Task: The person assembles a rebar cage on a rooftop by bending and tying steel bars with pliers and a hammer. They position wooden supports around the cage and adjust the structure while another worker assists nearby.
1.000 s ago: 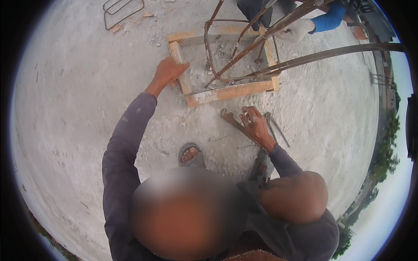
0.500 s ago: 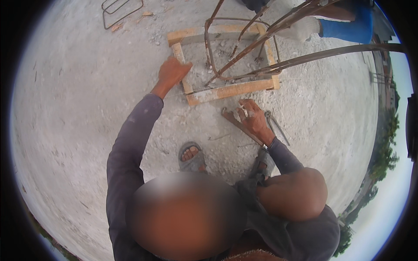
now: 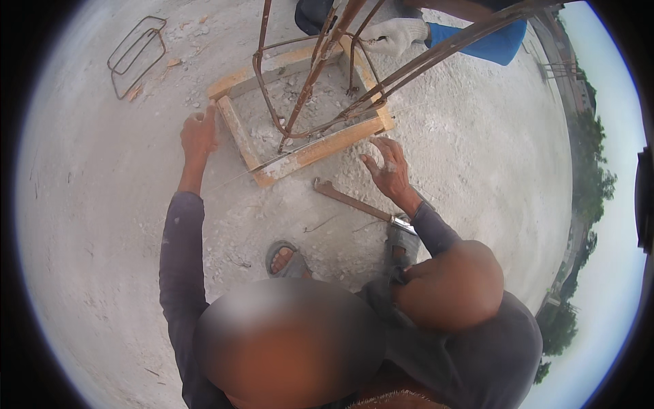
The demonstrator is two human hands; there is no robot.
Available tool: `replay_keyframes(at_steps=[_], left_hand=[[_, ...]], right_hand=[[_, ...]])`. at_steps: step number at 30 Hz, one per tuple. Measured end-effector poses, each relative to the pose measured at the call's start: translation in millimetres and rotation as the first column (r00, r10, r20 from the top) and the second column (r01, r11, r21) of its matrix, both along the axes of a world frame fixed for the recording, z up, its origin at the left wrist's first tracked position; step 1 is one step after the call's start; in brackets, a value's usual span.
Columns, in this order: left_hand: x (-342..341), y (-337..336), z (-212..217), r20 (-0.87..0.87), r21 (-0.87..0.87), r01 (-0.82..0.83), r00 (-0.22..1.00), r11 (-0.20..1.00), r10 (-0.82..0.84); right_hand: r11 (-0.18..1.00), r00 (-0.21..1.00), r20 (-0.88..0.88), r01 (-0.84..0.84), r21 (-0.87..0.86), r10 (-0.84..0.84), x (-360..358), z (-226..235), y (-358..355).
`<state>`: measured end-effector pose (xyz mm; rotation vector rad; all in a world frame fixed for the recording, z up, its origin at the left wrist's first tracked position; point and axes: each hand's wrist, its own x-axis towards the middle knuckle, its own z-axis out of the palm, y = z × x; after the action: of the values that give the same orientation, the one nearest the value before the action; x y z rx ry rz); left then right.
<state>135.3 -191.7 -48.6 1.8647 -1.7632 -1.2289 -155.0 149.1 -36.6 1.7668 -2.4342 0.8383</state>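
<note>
A rectangular wooden form (image 3: 320,151) lies on the concrete ground around the foot of several rusty steel bars. My left hand (image 3: 198,135) is beside its left far corner, index finger stretched out and the others partly bent; whether it touches the wood is unclear. My right hand (image 3: 391,170) hovers by the near right corner, fingers apart with nothing in them. Below it lies a hammer-like tool (image 3: 351,199) with a brown handle, its shiny end against my right sandal (image 3: 403,245). A thin string runs across near the form.
Rebar (image 3: 449,48) slants from the form to the upper right, tied by a bent stirrup (image 3: 269,102). Another person's white-gloved hand (image 3: 395,35) with a blue sleeve is at the far side. Loose bent wire stirrups (image 3: 136,58) lie at the far left.
My left hand has moved left and lifted off the left board it was over. The right hand has come away from the tool's handle and spread. The pincers seen beside it are out of sight.
</note>
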Motion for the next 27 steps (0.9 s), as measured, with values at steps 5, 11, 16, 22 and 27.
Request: replay_keyframes(at_steps=[5,11,16,22,27], left_hand=[[-2.8,-15.3,-16.2,-0.126,-0.037,0.048,0.991,0.998,-0.053],[-20.1,-32.1,-49.5,-0.201,-0.147,0.115,0.969,0.983,-0.143],[-23.7,-41.3,-64.1,-0.239,-0.177,0.156,0.951,0.972,-0.196],[-30.2,-39.5,-57.5,-0.193,-0.113,0.141,0.968,0.984,-0.161],[-31.7,40.3,7.1,-0.163,-0.487,-0.092,0.987,0.869,0.013]], right_hand=[[0.895,0.876,0.196,0.446,0.014,-0.440,-73.8,12.9,-9.6],[0.989,0.972,0.202,0.138,-0.054,-0.125,-132.9,-1.1,-68.1],[0.933,0.998,0.050,-0.051,0.355,0.036,-159.8,-38.8,-122.6],[0.903,0.964,0.261,-0.064,0.425,-0.055,-169.0,-43.1,-131.9],[0.921,0.980,-0.126,-0.098,0.378,0.156,-191.3,-14.9,-140.1]])
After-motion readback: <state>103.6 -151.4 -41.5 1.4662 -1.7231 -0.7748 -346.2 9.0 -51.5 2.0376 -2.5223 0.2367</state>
